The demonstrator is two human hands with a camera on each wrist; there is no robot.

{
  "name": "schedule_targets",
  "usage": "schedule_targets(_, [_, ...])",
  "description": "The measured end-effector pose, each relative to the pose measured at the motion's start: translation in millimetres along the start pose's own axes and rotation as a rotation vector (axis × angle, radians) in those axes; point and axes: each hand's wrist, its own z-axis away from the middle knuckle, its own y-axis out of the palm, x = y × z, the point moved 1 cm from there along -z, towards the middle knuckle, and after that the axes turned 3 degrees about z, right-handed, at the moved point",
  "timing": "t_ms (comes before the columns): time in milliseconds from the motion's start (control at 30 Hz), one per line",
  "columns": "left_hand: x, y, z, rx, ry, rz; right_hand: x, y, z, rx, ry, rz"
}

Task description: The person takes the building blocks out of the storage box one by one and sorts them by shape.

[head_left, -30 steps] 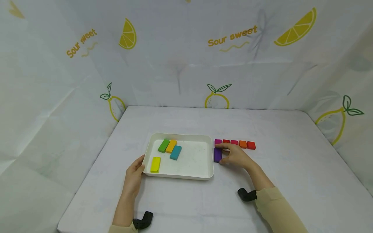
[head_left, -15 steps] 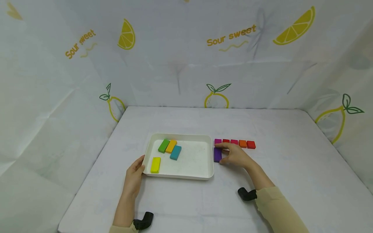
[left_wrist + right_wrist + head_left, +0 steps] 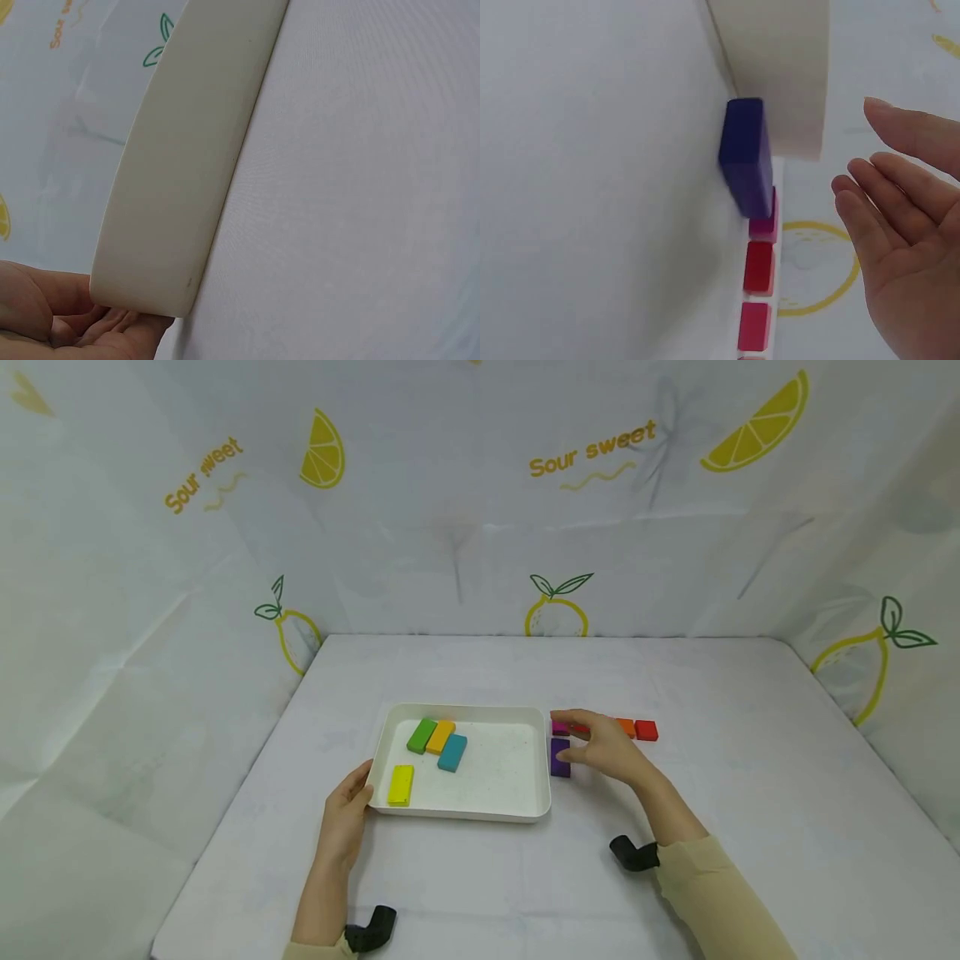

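My left hand (image 3: 347, 814) grips the near left corner of a white tray (image 3: 457, 815), thumb at its rim; the left wrist view shows the fingers against the tray's outer wall (image 3: 180, 165). Inside the tray lie a green block (image 3: 422, 736), an orange-yellow block (image 3: 441, 737), a blue block (image 3: 452, 753) and a yellow block (image 3: 401, 790). Just right of the tray, a purple block (image 3: 558, 768) lies on the table. Over it hovers my right hand (image 3: 615, 750), thumb and fingers spread; in the right wrist view the hand (image 3: 907, 225) holds nothing and is apart from the purple block (image 3: 746, 165).
Behind the purple block runs a row of small blocks, among them a magenta one (image 3: 559, 728), an orange one (image 3: 626, 727) and a red one (image 3: 647, 730); my right hand covers part of it. A white lemon-print sheet (image 3: 420, 568) rises behind the table (image 3: 480, 889).
My right hand has let go of the purple block and lifted slightly, its fingers moving toward the row behind. The left hand and tray have stayed put.
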Motion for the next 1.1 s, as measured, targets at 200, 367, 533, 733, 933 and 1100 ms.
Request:
schedule_targets(200, [-1.3, -0.2, 0.2, -0.002, 0.004, -0.008, 28.9, 4.7, -5.0, -0.028, -0.064, -0.074])
schedule_targets(367, [-2.6, -0.4, 1.3, -0.002, 0.016, -0.017, 47.6, 14.0, -9.9, -0.037, -0.085, -0.128])
schedule_targets(533, [-2.6, 0.0, 2.7, -0.001, 0.018, 0.001, 55.7, 27.6, -14.9, -0.021, -0.065, -0.143])
schedule_targets(733, [-2.4, 0.9, 3.8, -0.002, 0.012, 0.014, 59.8, 50.8, -20.5, -0.007, -0.032, -0.144])
schedule_targets(933, [-2.6, 0.2, 3.5, 0.002, 0.011, 0.009, 68.4, 76.3, -27.1, -0.015, 0.001, -0.146])
schedule_targets(1100, [-2.4, 0.3, 3.6, 0.006, 0.015, 0.009, 76.2, 95.2, -34.4, -0.033, 0.022, -0.123])
